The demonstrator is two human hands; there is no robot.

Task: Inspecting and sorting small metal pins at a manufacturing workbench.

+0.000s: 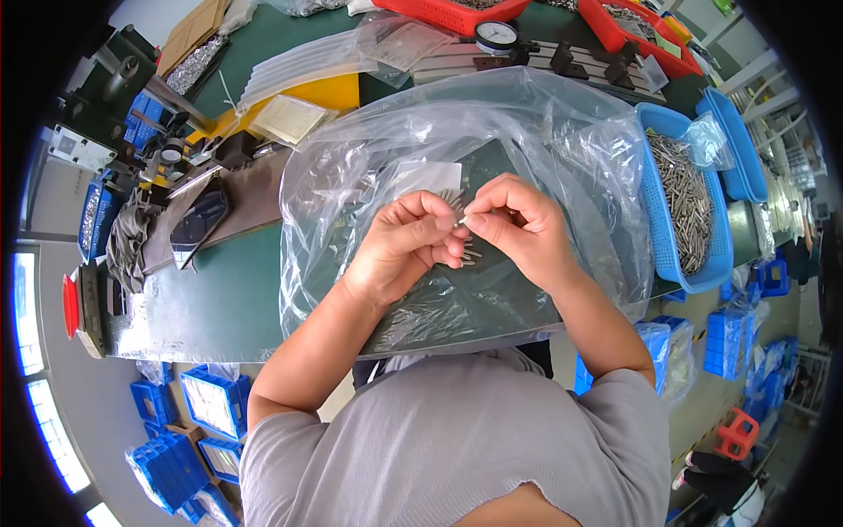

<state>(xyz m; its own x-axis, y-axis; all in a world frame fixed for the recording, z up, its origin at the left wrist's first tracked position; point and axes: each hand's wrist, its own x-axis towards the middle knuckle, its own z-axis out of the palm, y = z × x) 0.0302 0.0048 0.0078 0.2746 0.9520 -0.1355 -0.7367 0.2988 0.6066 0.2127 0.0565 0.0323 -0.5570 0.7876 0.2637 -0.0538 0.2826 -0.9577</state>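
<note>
The left hand [402, 237] and right hand [520, 227] pinch a small metal part [460, 223] over a clear bag [593, 158], beside a blue basket [665, 241] of pins [685, 200].

Bright light fills the room, the windows [54, 435] at left blown out to white. Glare streaks the clear plastic sheeting [593, 167]; the front edge of the green table [206, 312] bows (fisheye distortion), and black swallows the corners.

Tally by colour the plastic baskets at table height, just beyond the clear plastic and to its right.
Red baskets: 2
Blue baskets: 2
Total: 4
</note>
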